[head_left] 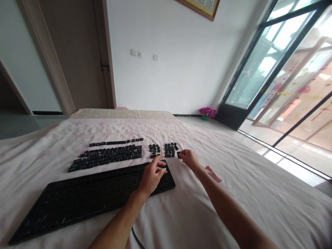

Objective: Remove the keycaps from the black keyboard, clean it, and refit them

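A black keyboard base (pixel 85 197) with its keycaps removed lies on the cloth-covered table. My left hand (pixel 151 176) rests on its right end, fingers bent down onto the frame. Beyond it, loose black keycaps (pixel 109 154) are laid out in rows like a keyboard, with two smaller groups of keycaps (pixel 166 149) to the right. My right hand (pixel 189 158) reaches to the right edge of those groups, its fingertips pinching a single keycap (pixel 178 154).
A white cloth with a pink flower print (pixel 233 173) covers the table. A pink flat object (pixel 213 174) lies by my right forearm. The keyboard's cable (pixel 136 238) runs off near my left arm. A pot of purple flowers (pixel 207 112) stands by the glass door.
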`<state>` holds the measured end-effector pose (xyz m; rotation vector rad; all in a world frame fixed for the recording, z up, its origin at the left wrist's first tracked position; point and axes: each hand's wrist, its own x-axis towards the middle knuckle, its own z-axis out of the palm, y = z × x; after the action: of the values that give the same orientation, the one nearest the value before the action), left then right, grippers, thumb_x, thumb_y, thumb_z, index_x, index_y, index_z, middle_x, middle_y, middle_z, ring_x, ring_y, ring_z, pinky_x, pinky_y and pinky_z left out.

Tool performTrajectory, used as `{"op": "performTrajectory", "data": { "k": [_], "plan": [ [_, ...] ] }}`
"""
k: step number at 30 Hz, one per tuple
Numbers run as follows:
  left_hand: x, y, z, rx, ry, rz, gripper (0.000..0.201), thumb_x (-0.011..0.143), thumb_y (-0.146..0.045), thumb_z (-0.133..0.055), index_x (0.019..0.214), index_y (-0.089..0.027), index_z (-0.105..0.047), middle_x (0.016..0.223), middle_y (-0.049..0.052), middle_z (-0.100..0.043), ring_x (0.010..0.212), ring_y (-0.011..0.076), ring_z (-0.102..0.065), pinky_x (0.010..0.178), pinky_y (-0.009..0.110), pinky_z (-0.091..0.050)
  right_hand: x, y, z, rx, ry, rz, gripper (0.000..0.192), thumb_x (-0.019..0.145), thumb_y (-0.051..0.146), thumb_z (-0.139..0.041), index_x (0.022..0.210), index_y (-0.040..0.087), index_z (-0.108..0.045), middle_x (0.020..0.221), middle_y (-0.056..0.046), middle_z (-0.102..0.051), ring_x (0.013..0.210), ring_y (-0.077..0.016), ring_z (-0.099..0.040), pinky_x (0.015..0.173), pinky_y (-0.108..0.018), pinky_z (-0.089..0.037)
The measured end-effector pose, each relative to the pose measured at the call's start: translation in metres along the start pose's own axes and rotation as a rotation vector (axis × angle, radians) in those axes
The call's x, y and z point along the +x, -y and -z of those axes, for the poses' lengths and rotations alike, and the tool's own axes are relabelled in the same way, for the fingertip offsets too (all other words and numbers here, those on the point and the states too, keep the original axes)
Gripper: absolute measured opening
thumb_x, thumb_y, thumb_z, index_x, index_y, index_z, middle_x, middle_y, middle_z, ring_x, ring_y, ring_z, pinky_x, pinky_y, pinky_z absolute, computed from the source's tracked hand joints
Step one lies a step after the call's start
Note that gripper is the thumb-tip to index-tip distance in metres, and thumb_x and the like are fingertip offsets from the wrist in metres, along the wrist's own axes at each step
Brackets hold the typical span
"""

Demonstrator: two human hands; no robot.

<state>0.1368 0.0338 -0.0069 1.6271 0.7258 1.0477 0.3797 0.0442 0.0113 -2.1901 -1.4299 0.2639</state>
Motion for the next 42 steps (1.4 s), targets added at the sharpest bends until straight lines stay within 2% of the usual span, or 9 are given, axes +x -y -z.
{"op": "performTrajectory", "data": {
  "k": [8, 21, 25, 29, 32, 36, 39, 42],
  "plan": [
    [-0.001, -0.003, 0.001, -0.014, 0.011, 0.014, 0.041, 0.082, -0.021, -0.054, 0.124, -0.018, -0.054, 0.098, 0.005, -0.065, 0.071, 0.0125, -0.069, 0.072, 0.028, -0.056, 0.009, -0.005, -0.006, -0.01, 0.067, -0.023, 0.021, 0.076, 0.031, -0.059, 0.077, 0.017, -0.075, 0.062, -0.003, -0.068, 0.061, -0.0151, -0.061, 0.057, -0.023, -0.038],
    [-0.002, -0.01, 0.005, -0.131, -0.064, 0.006, 0.038, 0.085, -0.035, -0.057, 0.119, -0.017, -0.057, 0.096, 0.005, -0.065, 0.068, 0.0129, -0.068, 0.062, 0.025, -0.055, 0.011, -0.01, -0.012, 0.026, 0.057, -0.068, 0.026, 0.078, 0.038, -0.06, 0.079, 0.016, -0.074, 0.062, -0.003, -0.067, 0.058, -0.0139, -0.059, 0.055, -0.023, -0.038],
    [-0.006, -0.022, 0.009, -0.215, -0.109, -0.043, 0.037, 0.085, -0.038, -0.059, 0.116, -0.017, -0.059, 0.097, 0.005, -0.066, 0.067, 0.0116, -0.067, 0.063, 0.024, -0.054, 0.008, -0.01, -0.006, 0.032, 0.048, -0.062, 0.032, 0.081, 0.04, -0.057, 0.086, 0.013, -0.072, 0.063, -0.004, -0.067, 0.058, -0.014, -0.059, 0.056, -0.023, -0.039],
    [-0.007, -0.047, 0.018, -0.286, -0.178, -0.086, 0.037, 0.087, -0.041, -0.057, 0.114, -0.017, -0.059, 0.097, 0.006, -0.068, 0.066, 0.0114, -0.066, 0.063, 0.024, -0.053, -0.002, -0.009, 0.004, 0.019, 0.02, -0.051, 0.036, 0.085, 0.041, -0.051, 0.1, 0.012, -0.068, 0.072, -0.005, -0.069, 0.061, -0.0145, -0.061, 0.06, -0.024, -0.04],
    [-0.006, -0.071, 0.028, -0.315, -0.237, -0.175, 0.036, 0.087, -0.041, -0.057, 0.113, -0.017, -0.061, 0.094, 0.005, -0.068, 0.064, 0.0104, -0.065, 0.06, 0.022, -0.053, -0.014, -0.006, 0.01, -0.01, 0.006, -0.043, 0.036, 0.087, 0.041, -0.048, 0.1, 0.013, -0.067, 0.08, -0.007, -0.069, 0.066, -0.0157, -0.062, 0.062, -0.024, -0.04],
    [-0.011, -0.102, 0.05, -0.24, -0.39, -0.296, 0.03, 0.088, -0.041, -0.056, 0.104, -0.016, -0.065, 0.082, 0.003, -0.068, 0.059, 0.0093, -0.063, 0.059, 0.021, -0.052, -0.036, -0.003, 0.015, -0.075, 0.029, -0.02, 0.034, 0.087, 0.041, -0.048, 0.099, 0.016, -0.067, 0.082, -0.007, -0.069, 0.071, -0.0179, -0.062, 0.063, -0.025, -0.039],
    [-0.02, -0.117, 0.079, -0.098, -0.428, -0.346, 0.029, 0.086, -0.038, -0.059, 0.103, -0.016, -0.066, 0.078, 0.001, -0.068, 0.06, 0.0095, -0.063, 0.06, 0.021, -0.052, -0.052, -0.002, 0.018, -0.14, 0.065, 0.0, 0.03, 0.085, 0.038, -0.051, 0.099, 0.018, -0.068, 0.087, -0.008, -0.07, 0.076, -0.0196, -0.062, 0.065, -0.026, -0.039],
    [-0.034, -0.119, 0.119, 0.045, -0.523, -0.377, 0.029, 0.085, -0.037, -0.06, 0.104, -0.016, -0.066, 0.079, 0.001, -0.068, 0.061, 0.0093, -0.062, 0.061, 0.021, -0.052, -0.066, 0.0, 0.02, -0.207, 0.101, 0.024, 0.025, 0.082, 0.033, -0.054, 0.096, 0.02, -0.069, 0.094, -0.009, -0.069, 0.083, -0.0222, -0.063, 0.067, -0.028, -0.039]
  ]
}}
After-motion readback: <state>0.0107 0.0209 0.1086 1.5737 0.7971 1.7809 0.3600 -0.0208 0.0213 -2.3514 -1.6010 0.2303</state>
